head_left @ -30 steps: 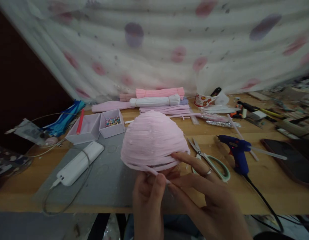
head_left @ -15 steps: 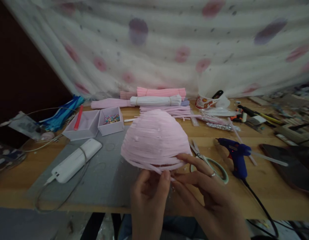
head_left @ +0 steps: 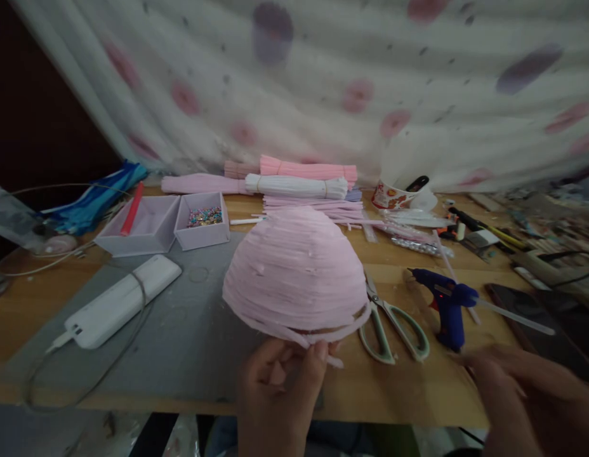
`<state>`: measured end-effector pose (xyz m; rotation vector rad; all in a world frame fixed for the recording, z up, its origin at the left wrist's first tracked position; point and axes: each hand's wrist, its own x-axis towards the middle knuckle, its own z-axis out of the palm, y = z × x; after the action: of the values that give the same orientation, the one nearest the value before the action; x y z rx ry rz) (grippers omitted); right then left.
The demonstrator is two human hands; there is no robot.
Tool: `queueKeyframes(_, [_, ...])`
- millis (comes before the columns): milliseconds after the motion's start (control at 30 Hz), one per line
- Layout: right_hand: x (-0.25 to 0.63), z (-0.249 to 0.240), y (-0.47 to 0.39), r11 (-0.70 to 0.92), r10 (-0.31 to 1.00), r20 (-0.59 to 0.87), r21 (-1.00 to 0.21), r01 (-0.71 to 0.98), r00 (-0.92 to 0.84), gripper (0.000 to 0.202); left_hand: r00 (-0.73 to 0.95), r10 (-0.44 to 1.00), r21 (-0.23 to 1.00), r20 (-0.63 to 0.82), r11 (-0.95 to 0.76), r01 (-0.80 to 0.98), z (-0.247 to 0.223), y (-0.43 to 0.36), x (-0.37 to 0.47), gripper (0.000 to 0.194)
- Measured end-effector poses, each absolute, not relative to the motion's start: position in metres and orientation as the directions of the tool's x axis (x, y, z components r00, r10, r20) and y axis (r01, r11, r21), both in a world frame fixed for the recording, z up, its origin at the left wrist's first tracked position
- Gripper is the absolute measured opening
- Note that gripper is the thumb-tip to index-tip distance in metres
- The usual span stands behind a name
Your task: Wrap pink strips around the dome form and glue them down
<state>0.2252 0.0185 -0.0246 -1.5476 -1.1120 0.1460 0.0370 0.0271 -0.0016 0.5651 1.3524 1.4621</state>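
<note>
Left hand (head_left: 280, 387) pinches the loose strip (head_left: 323, 355) under the dome (head_left: 294, 270); keep it taut. Right hand (head_left: 527, 393) hangs open by the glue gun (head_left: 447, 304), near the desk's front edge.

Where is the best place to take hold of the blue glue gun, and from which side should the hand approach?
Probably the handle of the blue glue gun. It stands upright on the table, nozzle pointing left, a glue stick projecting right from its back. The right hand is nearest, so approach from the near right side and wrap the handle below the body, away from the nozzle.
</note>
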Motion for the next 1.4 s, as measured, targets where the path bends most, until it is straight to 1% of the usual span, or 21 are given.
queueKeyframes(33, [0.236,-0.028,0.02,0.03,0.627,0.431,-0.846,0.533,0.649,0.024,-0.37,0.879,0.916,-0.301,0.159,-0.367,-0.002,0.027,0.037,0.016])
queueKeyframes(100, [0.253,-0.035,0.02,-0.106,0.53,0.365,-0.867,0.486,0.765,0.033,-0.381,0.869,0.912,-0.317,0.169,-0.373,-0.002,0.027,0.037,0.015])
queueKeyframes(167, [0.255,-0.038,0.017,-0.143,0.554,0.359,-0.848,0.511,0.751,0.033,-0.39,0.868,0.919,-0.307,0.164,-0.359,-0.002,0.027,0.037,0.014])
queueKeyframes(200, [0.249,-0.037,0.015,-0.117,0.6,0.388,-0.823,0.556,0.7,0.031,-0.393,0.87,0.924,-0.298,0.16,-0.348,-0.002,0.027,0.037,0.014])
queueKeyframes(233, [0.239,-0.036,0.012,-0.056,0.693,0.397,-0.803,0.593,0.602,0.026,-0.398,0.871,0.93,-0.289,0.155,-0.334,-0.002,0.027,0.037,0.015])
queueKeyframes(300, [0.211,-0.029,0.011,0.145,0.839,0.425,-0.776,0.613,0.34,0.014,-0.41,0.872,0.944,-0.268,0.152,-0.293,-0.002,0.027,0.037,0.017])
queueKeyframes(367, [0.183,-0.022,0.016,0.321,0.883,0.458,-0.75,0.578,0.103,0.006,-0.415,0.875,0.955,-0.248,0.149,-0.255,-0.003,0.027,0.035,0.019])
queueKeyframes(400, [0.172,-0.018,0.021,0.365,0.897,0.442,-0.755,0.545,0.011,0.01,-0.414,0.878,0.959,-0.238,0.145,-0.245,-0.003,0.027,0.034,0.019])
queueKeyframes(500, [0.152,-0.012,0.036,0.367,0.928,0.359,-0.838,0.404,-0.099,0.006,-0.385,0.903,0.966,-0.193,0.107,-0.234,-0.004,0.027,0.032,0.017])
queueKeyframes(600, [0.145,-0.012,0.04,0.347,0.938,0.343,-0.907,0.24,-0.059,0.014,-0.399,0.897,0.968,-0.188,0.1,-0.232,-0.002,0.026,0.032,0.014])
queueKeyframes(700, [0.14,-0.014,0.034,0.33,0.94,0.341,-0.926,0.183,0.031,0.017,-0.412,0.882,0.963,-0.229,0.144,-0.227,-0.001,0.024,0.034,0.015])
queueKeyframes(800, [0.148,-0.014,0.028,0.295,0.921,0.343,-0.924,0.242,0.186,0.013,-0.399,0.88,0.955,-0.258,0.169,-0.246,-0.006,0.025,0.031,0.017])
queueKeyframes(900, [0.176,-0.016,0.022,0.211,0.847,0.361,-0.903,0.375,0.391,0.016,-0.396,0.891,0.963,-0.221,0.136,-0.232,-0.016,0.027,0.026,0.026])
queueKeyframes(967, [0.204,-0.019,0.016,0.099,0.789,0.361,-0.874,0.476,0.498,0.023,-0.401,0.897,0.971,-0.185,0.106,-0.212,-0.019,0.028,0.024,0.031])
queueKeyframes(1067, [0.249,-0.027,0.009,-0.22,0.651,0.289,-0.813,0.539,0.702,0.034,-0.428,0.876,0.96,-0.22,0.116,-0.256,-0.016,0.027,0.027,0.03])
queueKeyframes(1100, [0.262,-0.03,0.008,-0.312,0.621,0.277,-0.771,0.555,0.733,0.038,-0.433,0.869,0.954,-0.238,0.126,-0.271,-0.014,0.027,0.029,0.029])
queueKeyframes(1133, [0.274,-0.034,0.009,-0.353,0.621,0.288,-0.728,0.588,0.729,0.042,-0.44,0.862,0.95,-0.252,0.134,-0.281,-0.012,0.026,0.031,0.027])
queueKeyframes(1167, [0.283,-0.038,0.011,-0.343,0.647,0.316,-0.692,0.635,0.694,0.044,-0.443,0.859,0.948,-0.258,0.137,-0.287,-0.01,0.025,0.032,0.026])
queueKeyframes(1267, [0.299,-0.049,0.032,-0.2,0.687,0.447,-0.641,0.741,0.572,0.059,-0.434,0.866,0.949,-0.248,0.128,-0.287,-0.01,0.023,0.033,0.023])
queueKeyframes(1300, [0.3,-0.051,0.041,-0.192,0.683,0.48,-0.609,0.769,0.551,0.065,-0.429,0.869,0.949,-0.247,0.127,-0.29,-0.011,0.023,0.033,0.022])
queueKeyframes(1400, [0.295,-0.052,0.07,-0.279,0.728,0.455,-0.487,0.828,0.513,0.073,-0.421,0.875,0.945,-0.24,0.112,-0.306,-0.014,0.022,0.033,0.019])
